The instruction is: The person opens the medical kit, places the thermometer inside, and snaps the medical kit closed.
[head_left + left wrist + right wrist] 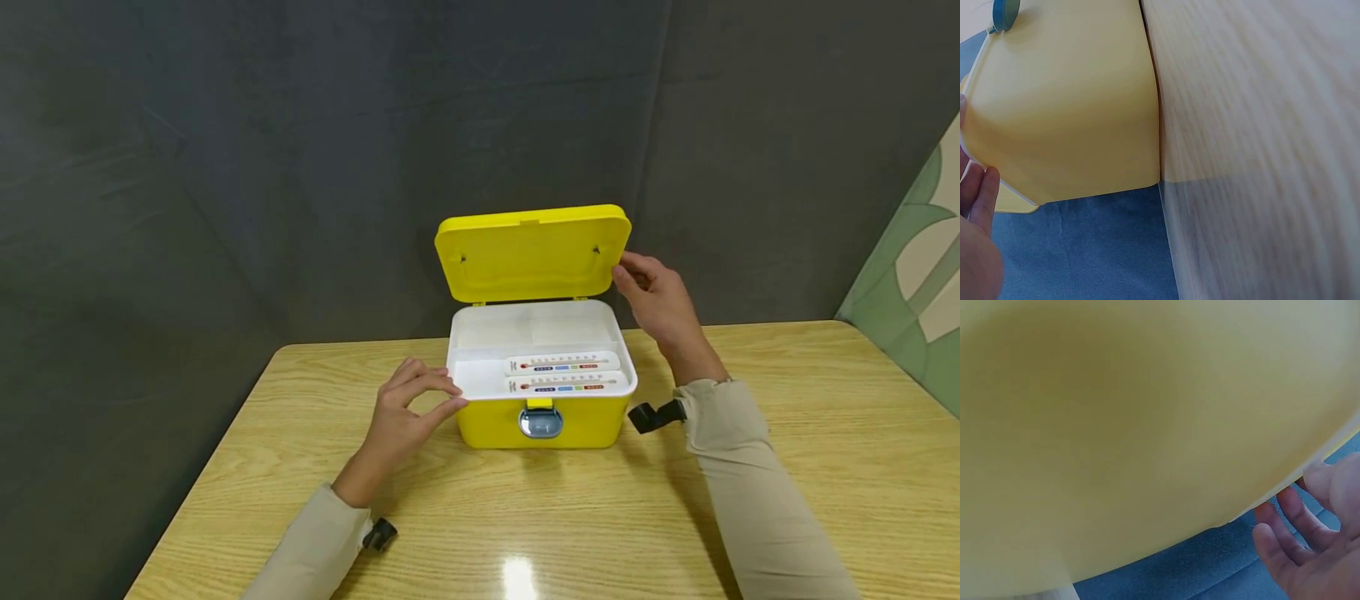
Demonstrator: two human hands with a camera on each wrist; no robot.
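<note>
A yellow storage box (480, 425) with a white inner tray (480, 377) stands on the table, its lid (532, 258) tilted up at the back. Two white thermometers (564, 363) lie one behind the other in the tray's front right part. My left hand (408, 407) holds the box's front left corner, thumb and fingers at the white rim; fingertips (986, 194) touch that rim in the left wrist view. My right hand (660, 300) holds the lid's right edge, thumb in front and fingers partly hidden behind it. Fingers (1275, 550) curl near a yellow edge in the right wrist view.
A grey latch (541, 422) hangs on the box's front. The wooden table (480, 517) ends at a dark curtain (300, 167) behind the box. At the far right stands a green and beige patterned panel (922, 275).
</note>
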